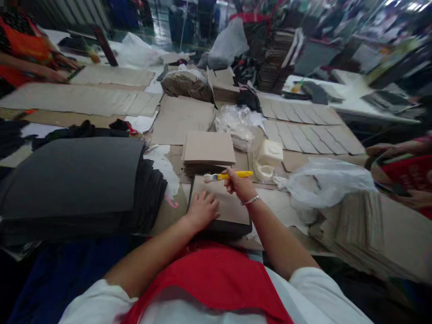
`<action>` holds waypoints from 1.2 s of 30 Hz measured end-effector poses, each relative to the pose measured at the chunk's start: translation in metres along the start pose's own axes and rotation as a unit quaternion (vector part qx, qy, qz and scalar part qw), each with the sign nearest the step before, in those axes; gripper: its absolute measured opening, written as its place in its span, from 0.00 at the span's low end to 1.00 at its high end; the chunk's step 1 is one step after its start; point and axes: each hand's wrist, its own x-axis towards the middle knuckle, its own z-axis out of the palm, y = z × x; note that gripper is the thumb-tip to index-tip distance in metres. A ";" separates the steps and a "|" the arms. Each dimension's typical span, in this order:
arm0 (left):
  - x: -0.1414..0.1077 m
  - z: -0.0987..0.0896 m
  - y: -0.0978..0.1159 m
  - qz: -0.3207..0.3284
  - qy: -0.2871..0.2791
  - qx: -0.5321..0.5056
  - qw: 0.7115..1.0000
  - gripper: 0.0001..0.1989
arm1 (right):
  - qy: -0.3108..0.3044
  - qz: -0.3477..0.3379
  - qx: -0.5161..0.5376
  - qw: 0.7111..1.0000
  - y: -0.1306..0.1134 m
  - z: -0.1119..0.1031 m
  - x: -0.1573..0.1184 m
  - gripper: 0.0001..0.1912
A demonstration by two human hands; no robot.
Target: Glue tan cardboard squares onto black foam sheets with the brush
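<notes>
My right hand (238,183) is closed around the yellow handle of a paintbrush (243,173), whose pale bristles point left. Beneath the brush lies a tan cardboard sheet (232,208) on top of a stack of dark sheets (229,228). My left hand (203,208) rests on the left part of that cardboard, palm down with its fingers stretched out. Just beyond my hands stands a stack of tan cardboard pieces (209,148). A cream plastic container (270,153) with an opening sits to the right of that stack.
A tall pile of dark grey sheets (74,175) is at left. Plastic bags (330,177) and a stack of brown sheets (401,229) lie at right. Overlapping cardboard pieces (303,135) spread across the far right. Other people's hands show at a left co-worker (30,49) and the right edge.
</notes>
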 end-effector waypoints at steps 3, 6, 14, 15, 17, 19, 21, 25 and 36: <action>0.001 0.002 0.003 -0.009 0.007 0.007 1.000 0.19 | 0.024 0.036 -0.017 0.999 0.017 0.024 0.014 0.12; 0.001 0.003 0.004 -0.007 0.015 0.016 1.000 0.18 | 0.050 0.053 -0.046 0.996 0.025 0.014 0.016 0.09; 0.001 0.002 0.005 -0.001 0.004 0.033 0.999 0.16 | 0.166 0.059 -0.111 0.978 0.018 -0.088 -0.032 0.07; 0.001 0.001 0.006 0.000 0.002 0.037 0.999 0.16 | 0.176 0.062 -0.118 0.975 0.016 -0.094 -0.037 0.07; 0.003 0.001 0.009 -0.001 -0.001 0.045 0.999 0.18 | 0.189 0.057 -0.122 0.973 0.012 -0.103 -0.048 0.07; 0.006 0.000 0.014 -0.008 -0.005 0.050 0.999 0.20 | 0.182 0.032 -0.112 0.976 0.011 -0.112 -0.063 0.11; 0.009 -0.001 0.023 -0.024 -0.011 0.058 0.998 0.24 | 0.168 -0.004 -0.110 0.980 0.015 -0.123 -0.083 0.18; 0.013 0.000 0.041 -0.067 -0.004 0.087 0.994 0.26 | 0.157 -0.037 -0.249 0.955 0.057 -0.138 -0.123 0.17; 0.013 0.003 0.046 -0.062 0.002 0.111 0.992 0.26 | 0.136 -0.111 -0.649 0.740 0.169 -0.120 -0.078 0.09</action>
